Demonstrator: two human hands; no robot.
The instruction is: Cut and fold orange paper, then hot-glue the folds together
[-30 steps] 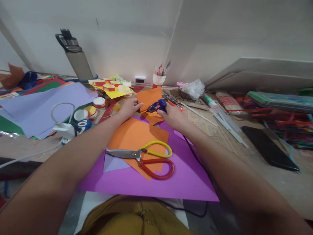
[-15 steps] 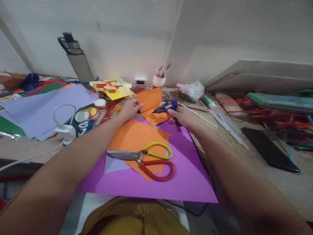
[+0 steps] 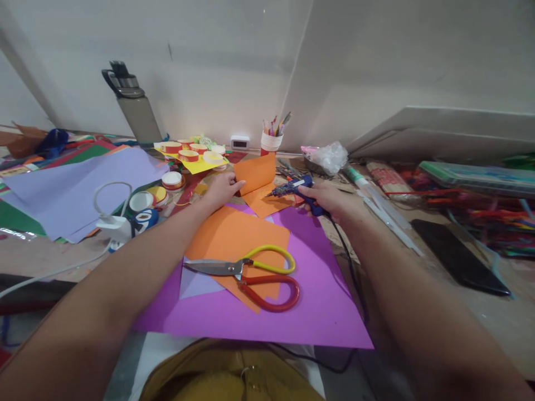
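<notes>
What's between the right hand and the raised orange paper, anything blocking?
Only the blue glue gun in the right hand, nozzle toward the raised orange paper. No other obstacle shows; the scissors lie nearer the camera, outside that gap.

The glue gun (image 3: 298, 184) is showing dark blue, its cord (image 3: 346, 245) black. The folded paper (image 3: 256, 174) is displaying plain orange, the large sheet (image 3: 326, 289) purple. The scissors (image 3: 240, 267) are pairing a yellow handle (image 3: 265, 247) with a red handle (image 3: 271, 307); the bottle (image 3: 140, 120) is showing grey under a black lid (image 3: 125, 83).
</notes>
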